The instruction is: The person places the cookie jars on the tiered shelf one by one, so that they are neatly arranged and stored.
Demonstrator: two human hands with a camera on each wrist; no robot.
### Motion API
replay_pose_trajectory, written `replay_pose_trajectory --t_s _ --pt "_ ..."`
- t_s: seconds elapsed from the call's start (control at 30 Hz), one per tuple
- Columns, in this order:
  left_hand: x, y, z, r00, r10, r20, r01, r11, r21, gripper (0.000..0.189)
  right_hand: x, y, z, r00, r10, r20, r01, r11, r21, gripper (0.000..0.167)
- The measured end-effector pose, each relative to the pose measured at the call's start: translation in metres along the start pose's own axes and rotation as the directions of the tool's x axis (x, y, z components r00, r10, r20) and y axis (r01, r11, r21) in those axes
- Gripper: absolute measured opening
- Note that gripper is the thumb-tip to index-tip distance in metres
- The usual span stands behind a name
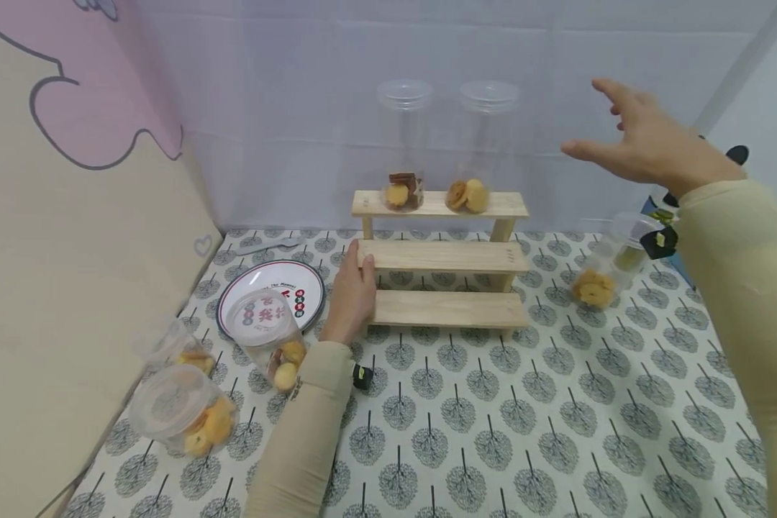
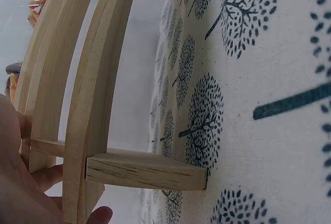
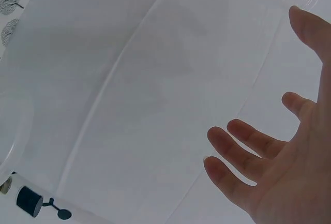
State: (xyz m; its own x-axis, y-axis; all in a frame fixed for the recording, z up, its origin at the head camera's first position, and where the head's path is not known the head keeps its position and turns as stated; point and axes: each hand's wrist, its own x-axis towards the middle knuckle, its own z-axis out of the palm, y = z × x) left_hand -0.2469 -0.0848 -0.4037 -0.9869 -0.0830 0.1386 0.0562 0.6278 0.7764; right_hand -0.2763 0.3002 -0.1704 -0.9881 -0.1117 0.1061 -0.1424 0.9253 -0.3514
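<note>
A three-step wooden display shelf (image 1: pixel 440 255) stands toward the back of the table. At its left end my left hand (image 1: pixel 352 298) grips the boards, and in the left wrist view the thumb and fingers (image 2: pixel 49 176) wrap round a board's edge. Two tall clear jars stand on the top step: the left jar (image 1: pixel 401 144) has brown and yellow cookies at its bottom, the right jar (image 1: pixel 485 144) round yellow ones. To the right of them, my right hand (image 1: pixel 654 147) is raised in the air, thumb and fingers spread, with nothing in it.
At left, a cookie jar (image 1: pixel 268 338) leans over a white plate (image 1: pixel 233 288), with another lidded jar (image 1: pixel 175 410) and a clear container (image 1: pixel 184 345) nearer. A fork (image 1: pixel 268 246) lies behind the plate. On the right stands a jar (image 1: pixel 598 280) of cookies.
</note>
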Motion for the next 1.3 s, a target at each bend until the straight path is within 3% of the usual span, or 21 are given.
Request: replay_pose_trajectory --t_s 0.4,0.73,0.97,1.3 --pt "0.001 -0.006 -0.003 1.0 -0.01 0.004 0.01 1.0 0.013 0.064 -0.037 0.076 0.014 0.996 0.095 0.005 -0.093 0.989 -0.112 0.099" --pt "0.002 -0.008 0.0 1.0 0.008 0.01 -0.008 1.0 0.018 0.065 -0.062 0.12 0.047 0.995 0.102 0.004 -0.101 0.985 -0.142 0.097" --pt "0.003 -0.011 -0.003 1.0 -0.011 0.006 0.011 1.0 0.018 0.064 -0.067 0.132 0.074 0.991 0.093 0.091 -0.092 0.996 -0.018 0.099" --pt "0.003 -0.014 -0.006 1.0 -0.016 -0.001 0.016 0.999 0.032 0.064 -0.059 0.128 0.091 0.996 0.077 0.044 -0.078 0.997 0.018 0.1"
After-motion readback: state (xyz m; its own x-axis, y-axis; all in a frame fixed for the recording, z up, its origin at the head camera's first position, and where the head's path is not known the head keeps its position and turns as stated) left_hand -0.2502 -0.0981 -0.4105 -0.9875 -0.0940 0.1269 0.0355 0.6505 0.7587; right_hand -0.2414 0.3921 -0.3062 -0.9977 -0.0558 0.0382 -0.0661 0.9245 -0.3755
